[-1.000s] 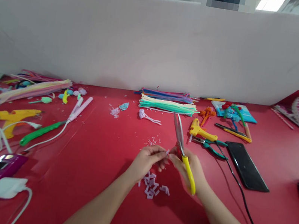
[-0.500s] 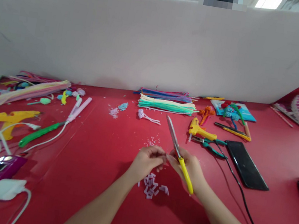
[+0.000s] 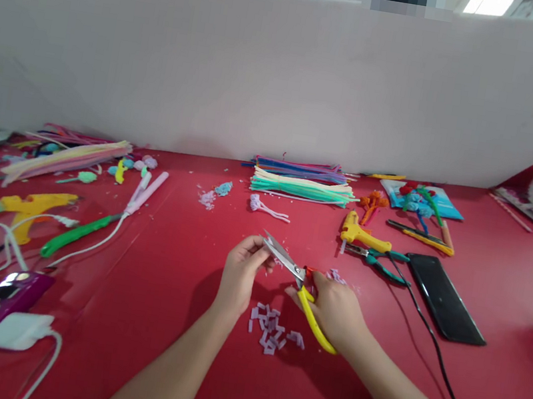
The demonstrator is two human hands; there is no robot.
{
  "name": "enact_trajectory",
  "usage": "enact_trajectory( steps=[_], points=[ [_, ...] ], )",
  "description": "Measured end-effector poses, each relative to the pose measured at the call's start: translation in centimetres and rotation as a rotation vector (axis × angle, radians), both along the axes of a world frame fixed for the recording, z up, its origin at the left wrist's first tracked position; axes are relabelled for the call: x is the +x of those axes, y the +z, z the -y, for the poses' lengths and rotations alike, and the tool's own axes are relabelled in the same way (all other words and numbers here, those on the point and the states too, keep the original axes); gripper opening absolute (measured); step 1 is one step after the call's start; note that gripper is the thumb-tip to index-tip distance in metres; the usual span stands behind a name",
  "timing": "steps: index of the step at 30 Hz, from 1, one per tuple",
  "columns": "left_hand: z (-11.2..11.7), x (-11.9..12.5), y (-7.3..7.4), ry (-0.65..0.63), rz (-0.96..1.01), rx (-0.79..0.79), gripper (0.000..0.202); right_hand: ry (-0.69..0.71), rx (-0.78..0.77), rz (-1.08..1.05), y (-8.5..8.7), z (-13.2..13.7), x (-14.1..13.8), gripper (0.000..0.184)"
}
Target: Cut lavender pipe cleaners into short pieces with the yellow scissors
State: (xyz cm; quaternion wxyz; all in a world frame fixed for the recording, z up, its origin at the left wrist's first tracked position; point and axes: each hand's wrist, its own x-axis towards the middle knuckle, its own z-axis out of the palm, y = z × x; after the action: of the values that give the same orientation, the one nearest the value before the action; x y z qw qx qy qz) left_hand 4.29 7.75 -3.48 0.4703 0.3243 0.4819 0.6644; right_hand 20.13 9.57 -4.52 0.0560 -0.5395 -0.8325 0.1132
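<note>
My right hand (image 3: 337,308) grips a pair of scissors (image 3: 311,314) with yellow and red handles, the blades slightly apart and pointing up to the left. The blade tips reach the fingertips of my left hand (image 3: 241,270), which is closed in a pinch. Whatever lies in that pinch is too small to make out. Below the hands, a loose heap of short lilac pieces (image 3: 269,328) lies on the red table (image 3: 147,342). More lilac bits (image 3: 335,276) sit just beyond my right hand. A lilac pipe-cleaner shape (image 3: 267,209) with two tails lies farther back.
Bundled pipe cleaners (image 3: 303,187) lie by the white partition (image 3: 285,81). At right are a yellow glue gun (image 3: 365,234), pliers (image 3: 380,263), a black phone (image 3: 446,299) and a cable. A second glue gun (image 3: 32,209), a pink styling iron (image 3: 146,194) and a power strip (image 3: 9,310) occupy the left.
The scissors have swung from lying along my right hand to a working grip, blades now at my left fingertips. My hands have moved apart, the left one shifting left and up.
</note>
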Motion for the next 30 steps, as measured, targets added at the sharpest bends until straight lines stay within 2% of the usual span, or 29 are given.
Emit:
enact_trajectory(
  steps=[23, 30],
  points=[
    [0.1, -0.1, -0.3, 0.005, -0.03, 0.004, 0.01, 0.023, 0.035, 0.025, -0.3, -0.1, 0.4, 0.044],
    [0.2, 0.0, -0.4, -0.034, -0.145, -0.038, 0.015, -0.075, 0.088, 0.011, -0.1, -0.9, 0.8, 0.038]
  ],
)
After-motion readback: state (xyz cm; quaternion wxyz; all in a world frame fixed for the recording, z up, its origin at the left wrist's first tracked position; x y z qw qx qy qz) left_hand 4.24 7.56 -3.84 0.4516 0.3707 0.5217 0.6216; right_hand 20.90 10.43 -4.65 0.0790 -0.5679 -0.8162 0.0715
